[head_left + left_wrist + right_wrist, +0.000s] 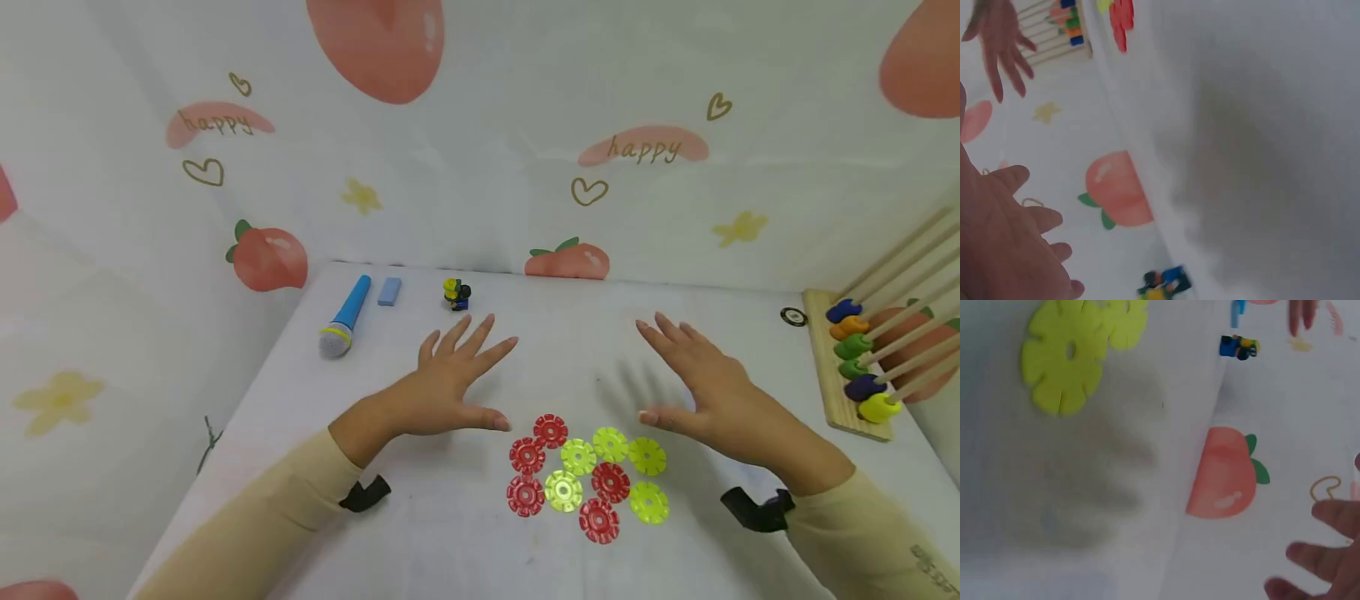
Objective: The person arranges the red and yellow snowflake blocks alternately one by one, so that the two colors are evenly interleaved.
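My left hand (442, 387) hovers over the table with its fingers spread and nothing in it. Across from it, my right hand (708, 392) is also raised, fingers extended and thumb apart. Between and below the hands lies a loose group of flat notched discs, several red discs (526, 495) and several yellow-green discs (648, 502). The right hand's thumb is nearest the upper yellow-green ones. In the right wrist view a yellow-green disc (1063, 359) shows slots around its edge and a small centre hole. The left wrist view shows red discs (1121, 22) at its top edge.
At the back left lie a blue toy microphone (347, 315) and a light blue block (389, 292). A small yellow, black and blue toy figure (457, 294) stands beyond the left hand. On the right are a black-and-white round piece (793, 317) and a wooden bead rack (840, 375).
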### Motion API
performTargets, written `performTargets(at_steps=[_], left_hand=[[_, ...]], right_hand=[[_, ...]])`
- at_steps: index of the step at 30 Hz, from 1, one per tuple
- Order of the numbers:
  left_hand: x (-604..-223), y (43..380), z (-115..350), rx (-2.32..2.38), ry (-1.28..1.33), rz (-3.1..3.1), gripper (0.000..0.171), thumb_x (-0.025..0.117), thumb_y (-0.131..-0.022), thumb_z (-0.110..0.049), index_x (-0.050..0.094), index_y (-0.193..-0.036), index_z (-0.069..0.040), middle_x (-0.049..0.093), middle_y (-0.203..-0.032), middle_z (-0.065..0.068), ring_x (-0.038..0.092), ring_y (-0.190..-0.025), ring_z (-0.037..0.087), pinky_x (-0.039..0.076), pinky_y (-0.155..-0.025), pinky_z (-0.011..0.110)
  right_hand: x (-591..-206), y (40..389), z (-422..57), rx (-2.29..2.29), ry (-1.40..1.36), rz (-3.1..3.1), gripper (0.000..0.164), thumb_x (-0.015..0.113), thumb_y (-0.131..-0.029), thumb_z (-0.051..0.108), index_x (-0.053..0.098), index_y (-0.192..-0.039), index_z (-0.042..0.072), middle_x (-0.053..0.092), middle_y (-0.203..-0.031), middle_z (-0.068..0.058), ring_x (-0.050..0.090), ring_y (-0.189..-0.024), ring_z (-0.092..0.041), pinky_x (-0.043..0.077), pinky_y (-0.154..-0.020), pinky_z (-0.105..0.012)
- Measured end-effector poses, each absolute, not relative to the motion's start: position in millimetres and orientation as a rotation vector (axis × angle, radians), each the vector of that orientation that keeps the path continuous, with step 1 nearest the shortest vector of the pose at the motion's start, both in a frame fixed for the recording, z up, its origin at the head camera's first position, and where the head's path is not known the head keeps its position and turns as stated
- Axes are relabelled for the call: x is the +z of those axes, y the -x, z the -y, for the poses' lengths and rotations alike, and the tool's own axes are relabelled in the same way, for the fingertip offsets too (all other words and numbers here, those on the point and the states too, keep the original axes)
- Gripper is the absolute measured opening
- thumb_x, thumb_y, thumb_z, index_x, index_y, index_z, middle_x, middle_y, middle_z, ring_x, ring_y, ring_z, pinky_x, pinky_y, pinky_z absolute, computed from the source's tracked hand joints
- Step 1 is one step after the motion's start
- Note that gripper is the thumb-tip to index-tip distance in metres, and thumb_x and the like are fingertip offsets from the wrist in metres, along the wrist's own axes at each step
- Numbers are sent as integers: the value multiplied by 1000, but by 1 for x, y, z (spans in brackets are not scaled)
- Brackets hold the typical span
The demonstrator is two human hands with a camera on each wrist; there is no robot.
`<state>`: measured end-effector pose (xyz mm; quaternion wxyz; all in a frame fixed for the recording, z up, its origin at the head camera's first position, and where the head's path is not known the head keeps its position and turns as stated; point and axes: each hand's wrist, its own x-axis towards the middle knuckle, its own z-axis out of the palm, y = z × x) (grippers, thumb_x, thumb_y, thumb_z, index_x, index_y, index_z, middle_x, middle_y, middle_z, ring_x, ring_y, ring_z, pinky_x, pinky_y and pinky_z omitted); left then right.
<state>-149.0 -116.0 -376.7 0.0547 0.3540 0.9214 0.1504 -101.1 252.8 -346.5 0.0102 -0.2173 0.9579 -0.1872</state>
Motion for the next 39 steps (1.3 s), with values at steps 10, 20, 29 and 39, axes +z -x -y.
performTargets(at_steps=[10, 20, 29, 39], left_hand=[[-421, 148, 93, 1356, -985, -2279, 71, 58, -91, -52, 27, -151, -30, 37, -149, -4, 35, -134, 19, 32, -104, 49], [-453, 137, 63, 970, -1030, -2635, 52, 68, -81, -56, 60, -127, -33, 43, -122, -20, 35, -114, 5, 32, -92, 40], [-457, 133, 50, 882, -960, -2712, 38, 72, -80, -52, 63, -111, -31, 46, -106, -19, 38, -98, 3, 29, -80, 34], [-461, 129, 33, 807, -871, -2748, 25, 72, -81, -52, 65, -94, -32, 47, -96, -19, 39, -89, 4, 28, -75, 35]], right_hand=[[-388, 88, -252, -1613, 852, -2330, 76, 55, -94, 20, 9, -155, 21, 31, -151, -12, 38, -127, -42, 44, -93, -46], [-436, 89, -240, -1064, 710, -2697, 47, 76, -81, 39, 61, -123, 24, 46, -121, 7, 43, -111, -15, 43, -89, -43], [-442, 92, -233, -1142, 581, -2625, 30, 77, -82, 25, 60, -106, 19, 56, -104, 7, 51, -97, -14, 47, -84, -31], [-445, 93, -230, -1234, 318, -2703, 25, 72, -87, 31, 65, -110, 24, 62, -92, 7, 52, -71, -18, 45, -58, -27]])
